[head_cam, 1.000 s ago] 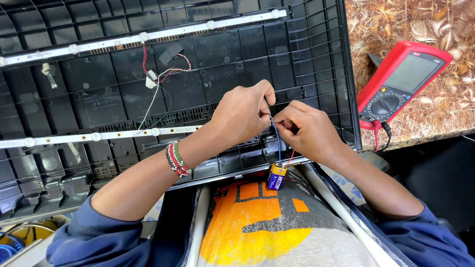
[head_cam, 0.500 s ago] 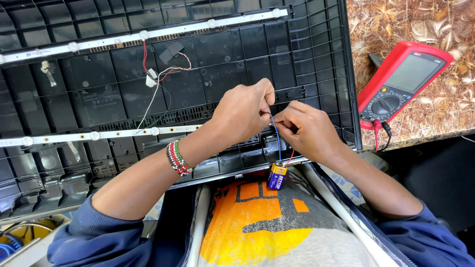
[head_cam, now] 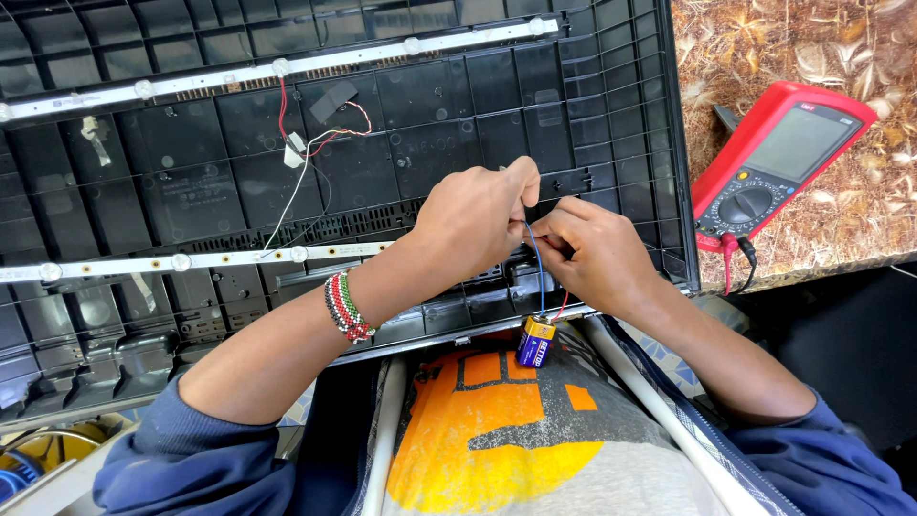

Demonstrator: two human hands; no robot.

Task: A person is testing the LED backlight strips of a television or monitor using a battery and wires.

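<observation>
My left hand (head_cam: 478,215) and my right hand (head_cam: 587,250) meet over the lower right part of a black plastic back panel (head_cam: 191,201). Both pinch the top ends of thin wires, a blue wire (head_cam: 540,272) and a red one. The wires hang down to a small rectangular battery (head_cam: 535,341), blue and yellow, that dangles over my lap. My left wrist wears a beaded bracelet (head_cam: 346,308). Exactly which fingertip grips which wire is hidden between the hands.
Two white light strips (head_cam: 277,69) (head_cam: 172,261) run across the panel, with red and white wires (head_cam: 306,153) and a small connector between them. A red multimeter (head_cam: 778,158) with leads lies on the patterned brown tabletop (head_cam: 860,220) at the right. Yellow cable coils show at bottom left.
</observation>
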